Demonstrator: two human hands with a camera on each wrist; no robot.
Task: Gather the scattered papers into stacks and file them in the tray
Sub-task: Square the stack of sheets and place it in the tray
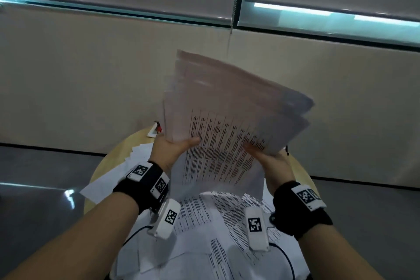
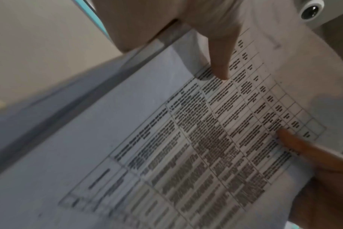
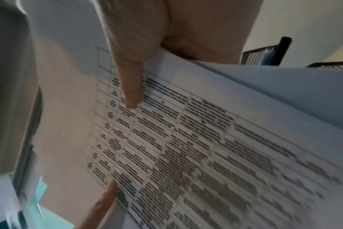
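Note:
I hold a thick stack of printed papers (image 1: 227, 116) raised above the round wooden table (image 1: 113, 159), its far end tilted up toward the wall. My left hand (image 1: 172, 145) grips its left edge, thumb lying on the top sheet (image 2: 186, 139). My right hand (image 1: 266, 154) grips the right edge, thumb on the printed table (image 3: 186, 147). Loose printed sheets (image 1: 204, 223) lie scattered on the table under my wrists. A black mesh tray (image 3: 264, 55) shows behind the stack in the right wrist view.
More white sheets (image 1: 141, 152) lie at the table's left side. A small red and white object (image 1: 155, 130) sits at the far table edge near the beige wall (image 1: 79, 86). Grey floor (image 1: 34, 188) surrounds the table.

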